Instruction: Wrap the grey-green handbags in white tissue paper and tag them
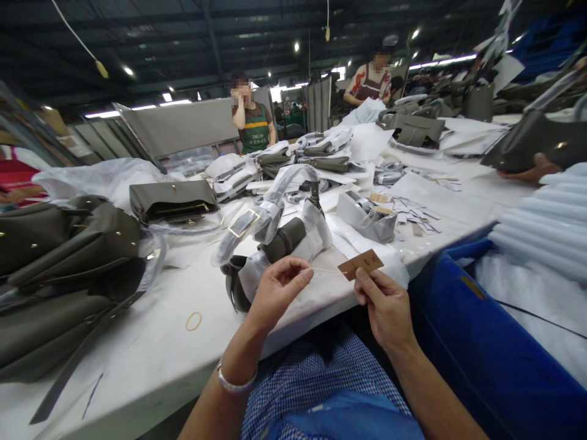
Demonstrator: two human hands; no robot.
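Seemingly I'm readying string (324, 270): left hand (280, 288) pinches it, right hand (386, 300) opposite grips the tag (355, 265); next probably wants gentle tension.

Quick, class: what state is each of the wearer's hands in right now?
Left hand: closed, pinching the pale string.
Right hand: closed, holding the brown tag.

At the left hand (282, 284), you have open room leftward over the table (183, 363), with a flat rubber band (193, 321) lying there; farther left, the bags (98, 244) block passage. Directly ahead, the wrapped bag (284, 239) and its raised strap (275, 197) obstruct you. The string (323, 271) crosses the gap to your right hand (383, 299). Rightward, the bin (481, 330) borders the table.
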